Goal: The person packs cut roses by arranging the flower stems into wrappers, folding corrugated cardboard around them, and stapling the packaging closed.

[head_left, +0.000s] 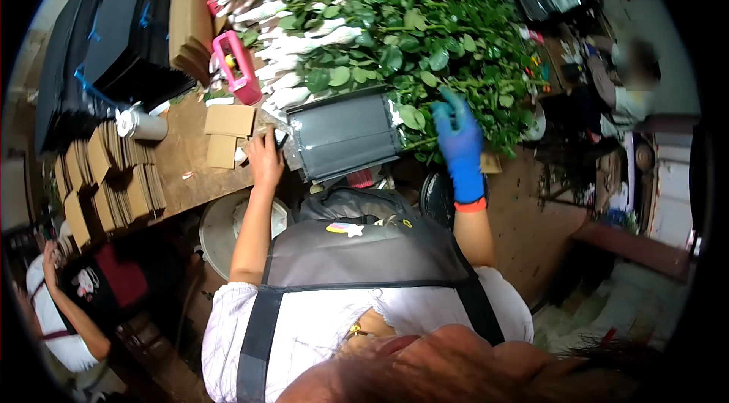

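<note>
A dark grey wrapping sheet (345, 133) with clear plastic at its ends lies across the front of the worktable, before me. My left hand (266, 158), bare, is at the sheet's left end with its fingers curled. A small black object (281, 137) shows beside those fingers; its kind I cannot make out. My right hand (459, 137), in a blue glove with an orange cuff, is raised with fingers apart, right of the sheet and close to the leafy green stems (425, 46). Nothing shows in its grasp.
White-sleeved flower heads (304, 42) line the pile's left side. A pink holder (237, 69), cardboard pieces (228, 124), a white roll (142, 124) and stacked dark sheets (125, 31) are at left. Below the table stands a white bucket (215, 240). Other people are at both sides.
</note>
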A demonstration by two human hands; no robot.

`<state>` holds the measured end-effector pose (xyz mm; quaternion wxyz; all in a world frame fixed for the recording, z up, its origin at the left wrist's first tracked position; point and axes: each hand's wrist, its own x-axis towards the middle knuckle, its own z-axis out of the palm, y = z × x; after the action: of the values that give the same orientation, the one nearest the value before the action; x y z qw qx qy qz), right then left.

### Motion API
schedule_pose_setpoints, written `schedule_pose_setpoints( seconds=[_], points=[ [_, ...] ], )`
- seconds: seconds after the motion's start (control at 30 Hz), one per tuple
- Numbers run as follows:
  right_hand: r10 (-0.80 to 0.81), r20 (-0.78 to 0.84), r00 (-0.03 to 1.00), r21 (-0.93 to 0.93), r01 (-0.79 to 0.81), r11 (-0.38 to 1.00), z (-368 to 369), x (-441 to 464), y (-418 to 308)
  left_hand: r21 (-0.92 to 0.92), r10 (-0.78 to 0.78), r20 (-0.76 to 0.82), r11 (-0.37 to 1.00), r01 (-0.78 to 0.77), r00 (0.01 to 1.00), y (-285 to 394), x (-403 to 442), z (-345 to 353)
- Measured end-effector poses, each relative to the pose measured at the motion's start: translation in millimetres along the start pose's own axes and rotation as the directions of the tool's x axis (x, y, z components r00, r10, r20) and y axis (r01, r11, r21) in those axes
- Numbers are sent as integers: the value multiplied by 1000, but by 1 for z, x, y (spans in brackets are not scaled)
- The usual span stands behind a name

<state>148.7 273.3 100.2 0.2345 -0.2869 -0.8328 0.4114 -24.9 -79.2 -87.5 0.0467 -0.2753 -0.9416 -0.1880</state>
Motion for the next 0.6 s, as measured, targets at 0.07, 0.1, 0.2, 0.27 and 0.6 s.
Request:
schedule_pose_setpoints(
  seconds=[0.07, 0.1, 0.2, 0.27, 0.6],
  points=[
    [-290, 201, 936, -11, 299, 954, 27, -5, -9, -126, -18, -80, 992, 8, 997, 7, 5, -6],
    [-253, 232, 939, -14, 264, 964, 39, -7, -4, -183, -63, -126, 982, 39, 990, 9, 10, -10],
    [-80, 260, 962, -43, 94, 995, 54, -1, 46, -386, -210, -259, 917, 98, 943, 3, 35, -38],
    [19, 224, 974, -34, -11, 999, 44, -1, 43, -563, -395, -279, 806, 184, 875, -11, 53, -52],
    [-65, 461, 885, 213, -40, 976, 70, -43, -53, -431, -612, 88, 688, 584, 786, -85, 186, -20]
  ],
)
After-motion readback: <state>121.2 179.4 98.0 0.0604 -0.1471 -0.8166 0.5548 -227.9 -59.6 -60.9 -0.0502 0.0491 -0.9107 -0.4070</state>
